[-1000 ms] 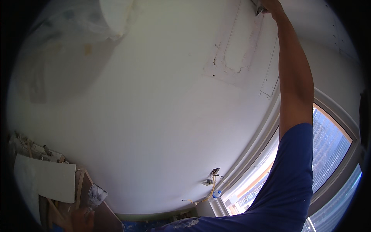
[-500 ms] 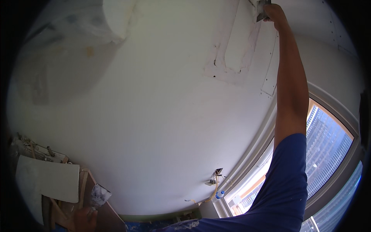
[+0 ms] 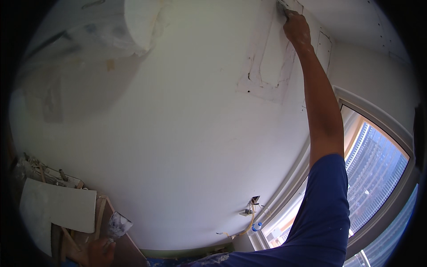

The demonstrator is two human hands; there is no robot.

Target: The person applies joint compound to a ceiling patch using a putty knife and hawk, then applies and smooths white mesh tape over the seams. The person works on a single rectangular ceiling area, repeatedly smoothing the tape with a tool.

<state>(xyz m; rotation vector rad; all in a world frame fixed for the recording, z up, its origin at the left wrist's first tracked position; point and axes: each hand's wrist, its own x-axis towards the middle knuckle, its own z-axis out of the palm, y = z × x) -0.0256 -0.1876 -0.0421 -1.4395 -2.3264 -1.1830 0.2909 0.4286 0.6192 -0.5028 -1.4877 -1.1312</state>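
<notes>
Head view: right hand [image 3: 297, 32] is raised near the upper edge, at the end of an extended arm. Its fingers are curled together around a flat-bladed tool [image 3: 281, 10]; no spread is seen. The blade is directed up and left, beyond the fingertips, and is positioned over the upper part of a pinkish, crack-outlined patch [image 3: 270, 93] on the white wall [image 3: 178, 147]. Whether the wall is pressed by the blade cannot be told. Left hand [image 3: 101, 253] is located at lower left, in shadow. A scraper [image 3: 119, 224] is gripped by its closed fingers; individual finger positions cannot be told. Its white-smeared blade is pointed up and right of the fingers, beside a pale board [image 3: 75, 204].
</notes>
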